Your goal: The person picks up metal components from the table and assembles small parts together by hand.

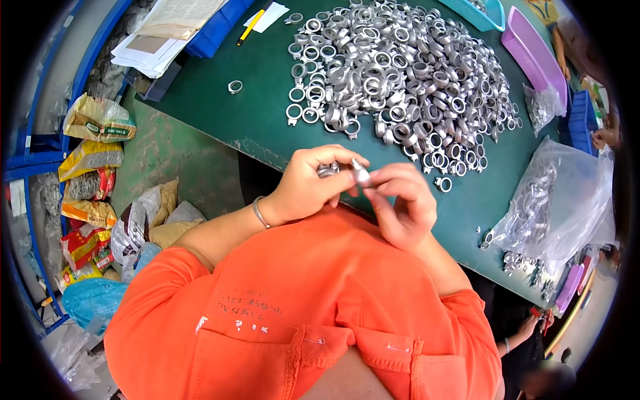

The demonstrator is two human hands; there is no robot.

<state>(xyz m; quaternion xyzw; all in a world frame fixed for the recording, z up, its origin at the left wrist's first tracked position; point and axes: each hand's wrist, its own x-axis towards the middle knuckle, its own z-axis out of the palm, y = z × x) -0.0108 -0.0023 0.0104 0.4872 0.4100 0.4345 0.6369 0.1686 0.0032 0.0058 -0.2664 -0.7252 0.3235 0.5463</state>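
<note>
My left hand is closed near the table's front edge, with grey metal rings partly hidden in its fingers. Between both hands, a small shiny metal ring part is held up on edge and looks blurred. The fingers of my right hand pinch at its right side; the exact grip is smeared by motion. Just beyond my hands, a large heap of metal ring clamps covers the green table. One loose ring lies near my right hand.
A single ring lies at left, near papers and a yellow pen. At right are a pink basket and a clear plastic bag of parts. Sacks line the left floor. Another person's hand shows lower right.
</note>
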